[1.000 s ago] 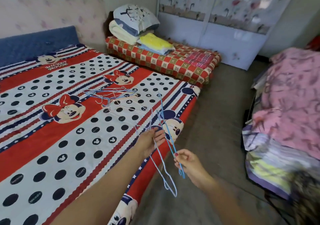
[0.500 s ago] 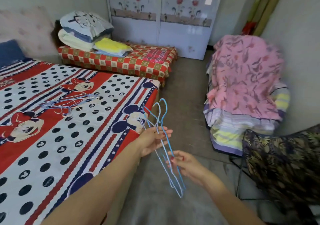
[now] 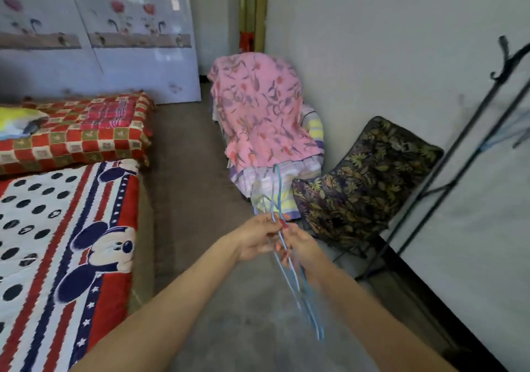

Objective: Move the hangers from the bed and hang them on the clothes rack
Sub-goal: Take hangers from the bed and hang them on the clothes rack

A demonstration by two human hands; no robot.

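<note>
Thin blue wire hangers (image 3: 304, 288) are bunched together in front of me over the floor, hooks pointing up and away. My left hand (image 3: 255, 239) and my right hand (image 3: 301, 245) both pinch the bundle near its necks, fingers touching. The black metal clothes rack (image 3: 447, 159) stands at the right against the white wall, with something blue hanging on it at the frame's edge. The bed (image 3: 66, 245) with the red, white and navy cartoon cover lies at the left; the hangers left on it are out of view.
A pile draped with a pink floral cloth (image 3: 258, 113) stands ahead against the wall. A dark leafy-patterned folding chair (image 3: 364, 182) sits between it and the rack. A red checked mattress (image 3: 83, 130) and a white wardrobe (image 3: 129, 36) are at the back left. Grey floor runs between.
My view has swung right, away from the bed toward the wall and the rack. My two hands have come together on the hangers, which moved with me off the bed's edge.
</note>
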